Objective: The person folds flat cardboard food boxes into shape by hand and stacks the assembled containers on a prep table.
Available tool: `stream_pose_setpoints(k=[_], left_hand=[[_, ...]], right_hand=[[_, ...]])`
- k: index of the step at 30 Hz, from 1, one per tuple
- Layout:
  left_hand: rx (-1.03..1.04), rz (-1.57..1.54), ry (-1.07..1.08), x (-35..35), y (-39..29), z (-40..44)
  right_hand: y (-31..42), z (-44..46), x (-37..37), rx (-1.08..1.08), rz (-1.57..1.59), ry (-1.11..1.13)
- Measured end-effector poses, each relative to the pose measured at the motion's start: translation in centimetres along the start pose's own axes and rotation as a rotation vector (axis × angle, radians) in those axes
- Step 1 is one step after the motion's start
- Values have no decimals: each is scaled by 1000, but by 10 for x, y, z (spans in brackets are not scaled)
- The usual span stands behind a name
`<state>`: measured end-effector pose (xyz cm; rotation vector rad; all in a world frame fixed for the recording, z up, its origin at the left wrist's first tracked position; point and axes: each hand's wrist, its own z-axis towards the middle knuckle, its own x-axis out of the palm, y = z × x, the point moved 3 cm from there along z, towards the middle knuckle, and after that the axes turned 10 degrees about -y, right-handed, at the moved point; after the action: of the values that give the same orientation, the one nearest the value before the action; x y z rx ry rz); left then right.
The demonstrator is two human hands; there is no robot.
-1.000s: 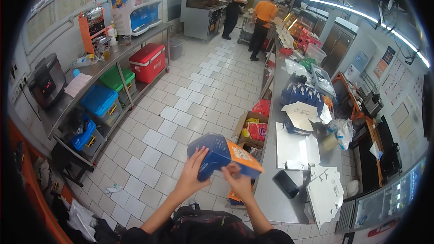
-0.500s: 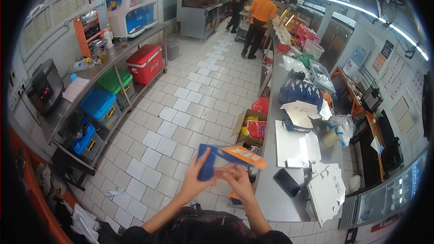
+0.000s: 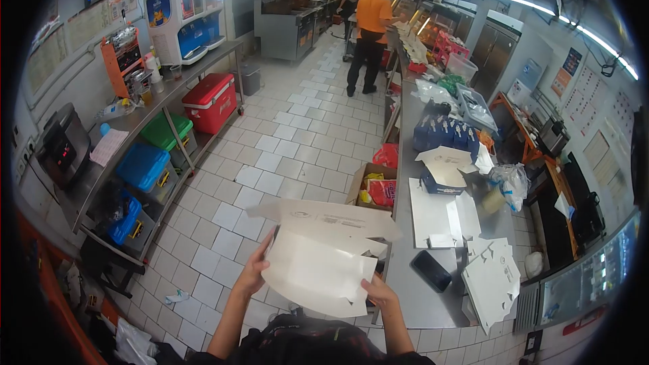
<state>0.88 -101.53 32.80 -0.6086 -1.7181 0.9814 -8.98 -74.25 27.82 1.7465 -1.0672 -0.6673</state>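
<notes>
A folding cardboard food box (image 3: pixel 314 257), its white inside facing up and its printed lid flap raised at the back, is held in front of me over the floor. My left hand (image 3: pixel 255 267) grips its left side, the fingers partly hidden behind the board. At the front right corner, my right hand (image 3: pixel 380 292) pinches the edge. Just right of the hands, on the steel counter, lie a black phone (image 3: pixel 431 271) and a stack of flat white cardboard blanks (image 3: pixel 492 282).
On the steel counter (image 3: pixel 399 301) are an open blue box (image 3: pixel 443 179), several closed blue boxes (image 3: pixel 446 135) and a plastic bag (image 3: pixel 512 186). A carton of packets (image 3: pixel 365 182) stands beside it. A person in orange (image 3: pixel 374 20) is farther down the aisle. Shelving (image 3: pixel 169 98) lines the left.
The box has gone from a folded shape showing blue and orange to opened out, white inside up. My hands have moved apart to its two sides. The person in orange has shifted and turned.
</notes>
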Motion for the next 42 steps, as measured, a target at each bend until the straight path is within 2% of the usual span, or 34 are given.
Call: stream_pose_setpoints(k=[1, 2, 4, 5, 7, 8, 9, 10, 11, 12, 14, 15, 16, 18, 19, 20, 21, 22, 24, 26, 28, 29, 31, 33, 35, 38, 39, 40, 42], left_hand=[[33, 95, 35, 1, -1, 2], [35, 96, 40, 4, -3, 2], [172, 404, 118, 16, -7, -5], [200, 562, 136, 14, 2, -6], [257, 613, 166, 23, 2, -5], [323, 662, 192, 30, 1, -4], [328, 663, 194, 35, 0, -5], [468, 870, -40, 36, -7, -7], [603, 1067, -283, 38, -12, -10], [604, 1067, -281, 42, -6, -10], [373, 805, -115, 49, 24, -12], [369, 803, -115, 58, 40, -11], [369, 781, -36, 74, 56, -8], [372, 754, 45, 85, 64, -7], [313, 651, -76, 87, 54, -2], [251, 548, -194, 88, 46, 3], [-47, 743, -218, 70, 41, 8], [178, 458, -317, 75, 31, 6], [172, 218, -402, 71, 28, 11], [126, 192, -381, 78, 19, 10], [85, 164, -366, 83, 11, 14], [45, 16, -350, 82, 9, 17], [-31, -189, -324, 76, 8, 22], [-50, -211, -323, 80, 5, 18], [-90, -273, -303, 77, 13, 19], [-91, -358, -312, 82, 23, 14], [-85, -358, -322, 83, 25, 12], [-86, -359, -324, 83, 25, 11], [-17, -266, -286, 84, 21, 9]], right_hand=[[1, 3, 4, -89, -152, 104], [2, 6, 9, -93, -151, 100], [29, 2, 37, -415, -373, -87], [26, 3, 44, -410, -370, -89], [17, 13, 42, -331, -407, -339], [9, 22, 36, -335, -407, -342], [-2, 32, 26, -426, -396, -432], [23, 24, 29, -517, -385, -522], [40, 9, 25, -270, -273, -504], [50, 4, 28, -271, -272, -506], [61, -5, 33, -319, -637, -721], [65, -7, 41, -296, -677, -623], [68, -8, 54, -666, -757, -617], [71, -24, 80, -485, -853, -389], [77, -29, 78, -489, -856, -395], [85, -35, 80, -674, -782, -279], [90, -43, 82, -850, -701, -158], [95, -48, 83, -847, -702, -160], [103, -55, 87, -928, -928, -104], [102, -54, 88, -979, -979, -164], [95, -46, 80, -1027, -854, -237], [97, -47, 77, -1010, -697, -273], [99, -49, 75, -1067, -683, -231], [98, -51, 75, -1126, -668, -191], [91, -54, 70, -1102, -443, -261], [94, -54, 70, -1092, -417, -375], [93, -54, 72, -986, -375, -324], [96, -54, 70, -984, -376, -322], [107, -57, 72, -1214, -754, -287]])
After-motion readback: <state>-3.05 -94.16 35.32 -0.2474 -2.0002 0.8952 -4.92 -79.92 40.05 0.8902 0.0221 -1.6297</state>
